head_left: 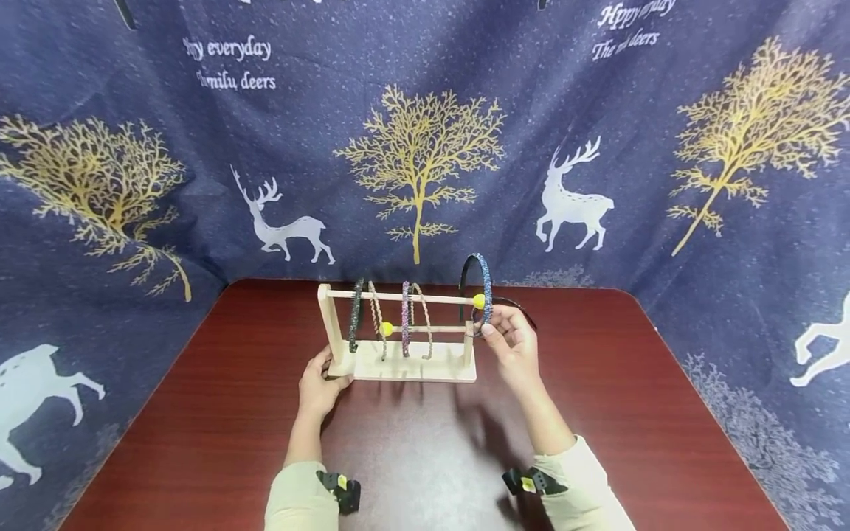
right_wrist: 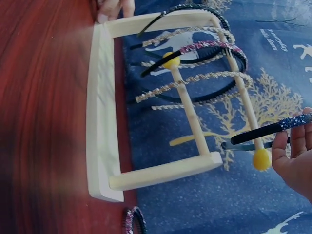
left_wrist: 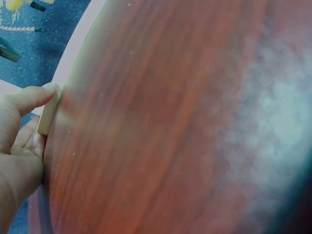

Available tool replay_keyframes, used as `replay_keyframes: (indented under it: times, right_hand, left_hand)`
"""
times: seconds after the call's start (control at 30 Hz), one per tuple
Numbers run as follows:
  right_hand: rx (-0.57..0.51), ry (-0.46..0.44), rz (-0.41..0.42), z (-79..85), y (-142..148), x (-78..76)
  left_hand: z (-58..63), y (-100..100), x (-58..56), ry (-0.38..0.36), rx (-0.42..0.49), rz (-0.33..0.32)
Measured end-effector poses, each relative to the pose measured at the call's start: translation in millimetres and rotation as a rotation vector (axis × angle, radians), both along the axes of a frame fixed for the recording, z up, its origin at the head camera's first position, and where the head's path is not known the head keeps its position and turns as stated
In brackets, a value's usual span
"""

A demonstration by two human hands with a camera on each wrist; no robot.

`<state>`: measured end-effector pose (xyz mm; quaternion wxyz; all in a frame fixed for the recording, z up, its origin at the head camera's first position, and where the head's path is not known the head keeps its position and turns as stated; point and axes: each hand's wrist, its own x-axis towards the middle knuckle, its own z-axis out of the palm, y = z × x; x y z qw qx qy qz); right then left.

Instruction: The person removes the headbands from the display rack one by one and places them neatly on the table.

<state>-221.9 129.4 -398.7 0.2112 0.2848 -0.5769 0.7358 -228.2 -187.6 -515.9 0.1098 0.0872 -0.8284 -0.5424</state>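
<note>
A pale wooden headband rack [head_left: 412,371] with two horizontal rods stands on the table. My left hand [head_left: 319,389] grips the left end of its base, thumb along the front edge. My right hand [head_left: 519,350] pinches a glittery blue headband [head_left: 488,284] by its lower end. That headband arches over the right end of the upper rod, beside the yellow ball [head_left: 479,301]. Farther left on the rod hang a black headband [head_left: 356,313], a glittery pink headband [head_left: 406,317] and two beige braided headbands [right_wrist: 195,80].
Another pink-and-black headband [right_wrist: 135,220] lies on the table beyond the rack's right end, partly behind my right hand in the head view. A second yellow ball [head_left: 387,329] caps the lower rod. Behind the dark red table [head_left: 232,442] hangs a blue patterned cloth [head_left: 425,44].
</note>
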Motion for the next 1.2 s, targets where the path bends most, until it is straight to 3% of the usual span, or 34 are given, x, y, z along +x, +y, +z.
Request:
replay_keyframes:
  times: [0.43,0.73,1.0,1.2]
  right_hand:
    - [-0.055,-0.047,-0.049,4.7,26.6,-3.8]
    - [0.001,-0.042,-0.107,-4.3,51.1,-6.8]
    - [0.052,-0.140,-0.223,-19.8,75.5,-7.1]
    - [0.122,-0.184,-0.307,-20.7,89.9,1.0]
  left_hand:
    - [3.0,-3.9,0.5,0.008,0.002,-0.002]
    - [2.1,-3.9,0.6,0.007,-0.006,0.000]
    - [0.1,-2.4,2.7,-0.001,0.013,0.002]
    - [-3.4,-0.5,2.8,0.014,-0.001,0.002]
